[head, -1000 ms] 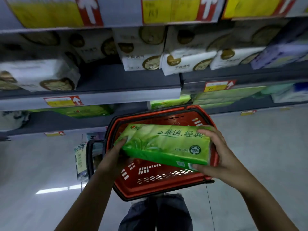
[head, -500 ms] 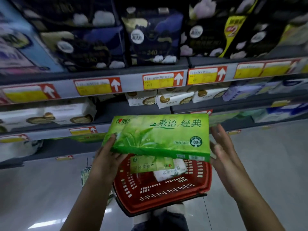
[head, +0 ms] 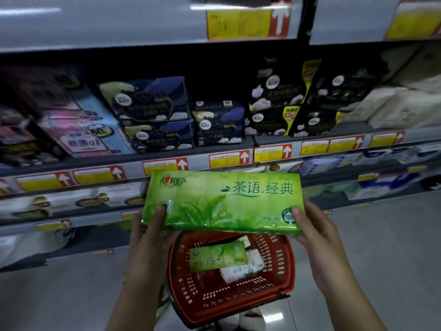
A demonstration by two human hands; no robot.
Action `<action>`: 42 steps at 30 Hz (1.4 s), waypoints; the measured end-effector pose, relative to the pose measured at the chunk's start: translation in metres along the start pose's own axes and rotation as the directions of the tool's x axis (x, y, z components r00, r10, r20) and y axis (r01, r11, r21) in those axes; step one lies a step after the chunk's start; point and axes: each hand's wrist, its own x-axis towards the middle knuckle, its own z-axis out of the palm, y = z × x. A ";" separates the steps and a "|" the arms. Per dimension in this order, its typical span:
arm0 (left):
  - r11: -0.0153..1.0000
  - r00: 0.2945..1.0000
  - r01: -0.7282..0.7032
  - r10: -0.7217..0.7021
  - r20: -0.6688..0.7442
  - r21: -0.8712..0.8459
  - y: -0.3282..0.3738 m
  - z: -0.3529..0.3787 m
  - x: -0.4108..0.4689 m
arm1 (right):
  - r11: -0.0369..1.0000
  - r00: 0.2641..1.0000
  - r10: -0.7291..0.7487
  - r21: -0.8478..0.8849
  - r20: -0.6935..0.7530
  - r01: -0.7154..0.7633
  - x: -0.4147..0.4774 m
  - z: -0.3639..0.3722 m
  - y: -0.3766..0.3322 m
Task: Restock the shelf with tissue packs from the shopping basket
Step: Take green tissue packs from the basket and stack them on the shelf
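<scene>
Left hand (head: 149, 237) and right hand (head: 317, 231) grip green tissue pack (head: 222, 201) by ends, above red shopping basket (head: 274, 283), facing shelf (head: 133, 164).

Bare left hand (head: 148, 235), right hand (head: 317, 235).

We hold the green tissue pack (head: 222, 201) just above the red shopping basket (head: 279, 261), our left hand (head: 148, 235) gripping its left end and our right hand (head: 315, 232) its right end. Inside the basket lie a smaller green pack (head: 217, 258) and a white pack (head: 243, 269).
</scene>
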 end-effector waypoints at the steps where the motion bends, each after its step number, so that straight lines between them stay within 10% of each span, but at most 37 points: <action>1: 1.000 1.000 -0.017 0.017 0.011 -0.014 0.006 0.004 -0.005 | 1.000 1.000 0.000 -0.003 -0.008 0.000 -0.003 -0.001 -0.007; 42: 0.924 0.929 -0.343 0.360 0.086 -0.168 0.206 0.057 -0.162 | 0.960 0.969 -0.231 0.142 -0.084 0.241 -0.139 0.009 -0.223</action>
